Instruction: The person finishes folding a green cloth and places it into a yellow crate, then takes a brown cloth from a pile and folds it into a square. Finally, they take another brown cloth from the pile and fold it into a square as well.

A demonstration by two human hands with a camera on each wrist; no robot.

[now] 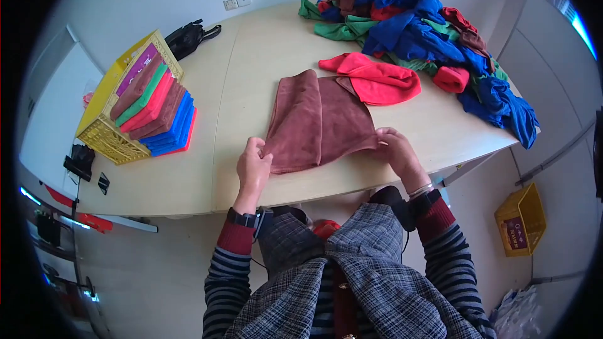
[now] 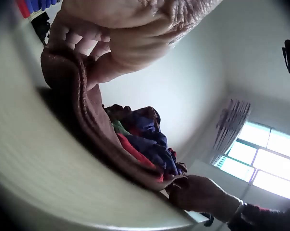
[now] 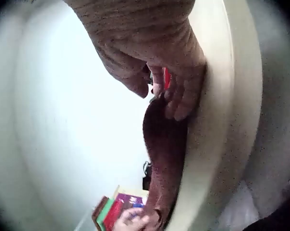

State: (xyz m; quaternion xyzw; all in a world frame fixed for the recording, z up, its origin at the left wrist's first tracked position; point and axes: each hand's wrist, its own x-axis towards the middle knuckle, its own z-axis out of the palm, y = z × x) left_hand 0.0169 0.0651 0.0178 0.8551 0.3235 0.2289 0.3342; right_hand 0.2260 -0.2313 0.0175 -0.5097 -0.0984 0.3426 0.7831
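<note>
A brown towel (image 1: 301, 129) lies on the table in front of me, its left part folded over toward the middle. My left hand (image 1: 252, 172) pinches its near left corner between thumb and fingers. In the left wrist view the layered edge of the brown towel (image 2: 82, 106) curves up off the tabletop at that hand. My right hand (image 1: 402, 158) pinches the near right corner, and the near edge runs between both hands. A red towel (image 1: 383, 81) lies crumpled just beyond, overlapping the brown towel's far right corner.
A large heap of blue, green, red and brown towels (image 1: 408, 25) covers the back right. At left, a stack of folded towels (image 1: 157, 113) leans by a yellow basket (image 1: 110, 113). A black bag (image 1: 188, 39) lies behind. Another yellow basket (image 1: 521, 220) stands on the floor at right.
</note>
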